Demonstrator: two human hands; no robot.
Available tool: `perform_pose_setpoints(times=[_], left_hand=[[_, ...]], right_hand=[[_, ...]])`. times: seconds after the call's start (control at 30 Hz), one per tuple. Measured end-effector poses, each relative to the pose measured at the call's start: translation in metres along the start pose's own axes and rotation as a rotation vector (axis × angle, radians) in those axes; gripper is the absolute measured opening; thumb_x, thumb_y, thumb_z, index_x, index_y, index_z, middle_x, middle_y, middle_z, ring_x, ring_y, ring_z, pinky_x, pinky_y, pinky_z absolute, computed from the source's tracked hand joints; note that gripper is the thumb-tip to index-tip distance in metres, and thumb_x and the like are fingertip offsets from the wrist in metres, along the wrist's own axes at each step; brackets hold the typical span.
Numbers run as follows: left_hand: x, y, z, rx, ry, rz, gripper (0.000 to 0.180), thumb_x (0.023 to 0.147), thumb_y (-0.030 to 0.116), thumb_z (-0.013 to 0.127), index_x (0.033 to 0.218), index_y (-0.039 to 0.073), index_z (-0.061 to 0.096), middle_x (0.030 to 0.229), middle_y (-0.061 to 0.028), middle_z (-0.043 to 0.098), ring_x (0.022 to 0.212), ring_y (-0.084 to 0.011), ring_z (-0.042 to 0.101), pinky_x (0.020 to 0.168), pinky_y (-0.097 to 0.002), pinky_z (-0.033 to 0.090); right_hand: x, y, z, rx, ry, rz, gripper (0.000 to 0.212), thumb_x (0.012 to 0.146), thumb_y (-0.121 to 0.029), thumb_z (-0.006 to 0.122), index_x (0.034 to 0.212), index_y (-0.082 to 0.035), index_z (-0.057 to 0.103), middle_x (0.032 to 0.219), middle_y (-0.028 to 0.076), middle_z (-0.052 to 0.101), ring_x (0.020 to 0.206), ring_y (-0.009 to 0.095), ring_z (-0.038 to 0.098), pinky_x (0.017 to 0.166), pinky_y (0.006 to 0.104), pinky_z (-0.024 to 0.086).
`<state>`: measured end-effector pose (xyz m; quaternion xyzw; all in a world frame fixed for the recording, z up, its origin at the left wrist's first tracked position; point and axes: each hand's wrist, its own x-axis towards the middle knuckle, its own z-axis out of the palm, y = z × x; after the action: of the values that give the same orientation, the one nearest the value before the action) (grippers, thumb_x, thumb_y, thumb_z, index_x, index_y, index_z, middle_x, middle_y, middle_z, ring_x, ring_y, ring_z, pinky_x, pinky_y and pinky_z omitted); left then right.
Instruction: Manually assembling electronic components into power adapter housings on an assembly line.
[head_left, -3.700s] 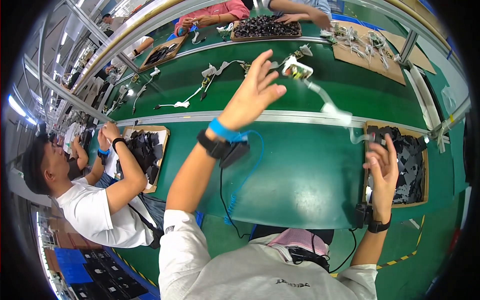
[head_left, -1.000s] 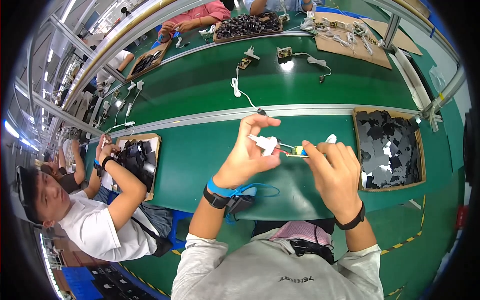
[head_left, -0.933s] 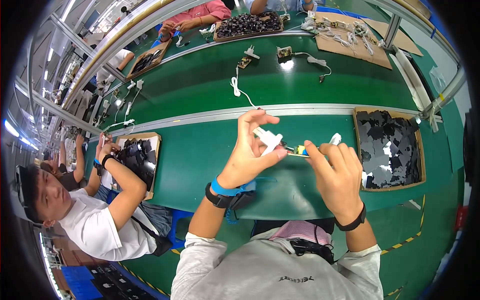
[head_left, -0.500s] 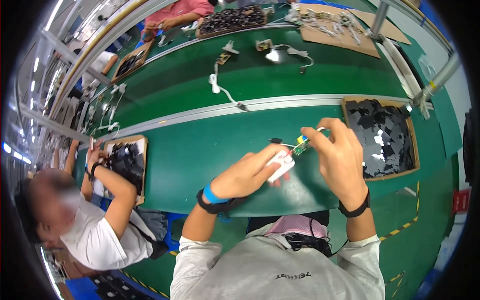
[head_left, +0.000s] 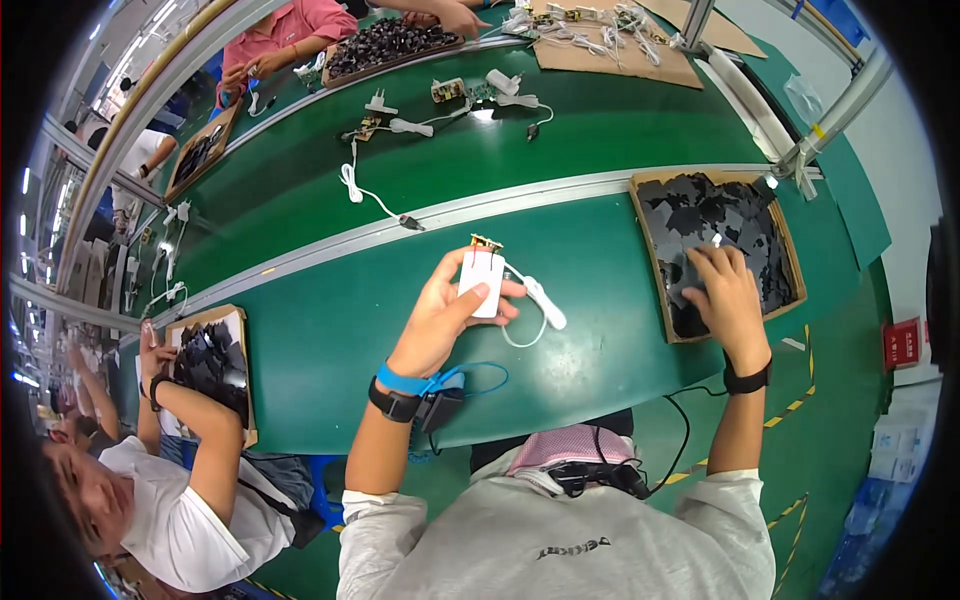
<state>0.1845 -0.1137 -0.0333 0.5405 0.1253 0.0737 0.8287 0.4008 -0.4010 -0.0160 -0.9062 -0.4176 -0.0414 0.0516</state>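
My left hand (head_left: 447,315) grips a white power adapter housing (head_left: 483,282), the thumb across its front. At its upper end a small circuit board (head_left: 487,243) sticks out, joined by thin dark red wires. A white cable with a thick white end (head_left: 545,304) hangs from it to the right, over the green bench. My right hand (head_left: 732,305) is over a shallow cardboard box (head_left: 668,322), fingers apart, fingertips at the black thin sheet pieces (head_left: 735,215) inside. Whether the fingertips touch a piece is hard to make out.
A metal rail (head_left: 450,228) separates my bench from a green conveyor belt (head_left: 280,190) carrying adapter boards with white cables (head_left: 378,195). At left, a co-worker (head_left: 175,490) sits by another box of black pieces (head_left: 212,365). Across the belt stand trays and a cardboard sheet (head_left: 620,62).
My right hand has left the circuit board and moved right to the box of black pieces. My left hand has turned the white housing upright and holds it alone. The view has shifted.
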Motion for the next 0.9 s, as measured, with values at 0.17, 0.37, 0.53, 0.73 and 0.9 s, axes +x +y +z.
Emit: perform_pose_setpoints(times=[0.17,0.37,0.53,0.73,0.9], left_hand=[[0.007,-0.013,-0.007,0.014,0.026,-0.016,0.046,0.097,0.015,0.053,0.136,0.002,0.033,0.112,-0.0249,0.063,0.093,-0.0255,0.066,0.082,-0.0357,0.054],[0.007,-0.022,-0.013,0.049,0.013,-0.021,0.044,0.098,0.015,0.052,0.136,0.002,0.034,0.11,-0.0234,0.064,0.094,-0.0244,0.066,0.084,-0.0343,0.053],[0.013,-0.033,-0.013,0.042,0.008,0.006,0.044,0.098,0.015,0.052,0.136,0.002,0.035,0.11,-0.0228,0.064,0.094,-0.0238,0.066,0.084,-0.0337,0.053],[0.017,-0.038,-0.011,0.031,-0.038,0.024,0.044,0.099,0.017,0.051,0.137,0.002,0.035,0.109,-0.0227,0.064,0.094,-0.0236,0.066,0.084,-0.0342,0.053],[0.022,-0.04,-0.001,-0.087,-0.018,-0.055,0.043,0.099,0.017,0.051,0.136,0.003,0.035,0.103,-0.0191,0.065,0.093,-0.0232,0.066,0.082,-0.0348,0.055]], right_hand=[[-0.014,0.008,0.02,-0.06,0.006,-0.035,0.05,0.07,-0.005,0.075,0.118,-0.007,0.06,0.133,0.008,0.05,0.126,0.033,0.041,0.1,0.0455,0.039],[0.002,0.013,0.023,-0.027,0.013,-0.112,0.041,0.068,-0.004,0.075,0.105,-0.005,0.059,0.133,0.008,0.05,0.126,0.033,0.042,0.1,0.0448,0.037],[0.01,0.023,0.019,0.182,0.031,-0.152,0.028,0.07,0.002,0.071,0.09,-0.003,0.053,0.12,0.01,0.055,0.116,0.033,0.046,0.096,0.0417,0.038],[0.01,0.024,-0.002,0.493,0.079,-0.007,0.022,0.072,0.011,0.063,0.086,-0.001,0.051,0.095,0.01,0.058,0.082,0.029,0.056,0.077,0.0351,0.047],[0.026,-0.048,-0.017,0.6,0.377,-0.244,0.019,0.075,0.013,0.062,0.086,0.0,0.056,0.098,0.012,0.063,0.082,0.026,0.062,0.071,0.0311,0.05]])
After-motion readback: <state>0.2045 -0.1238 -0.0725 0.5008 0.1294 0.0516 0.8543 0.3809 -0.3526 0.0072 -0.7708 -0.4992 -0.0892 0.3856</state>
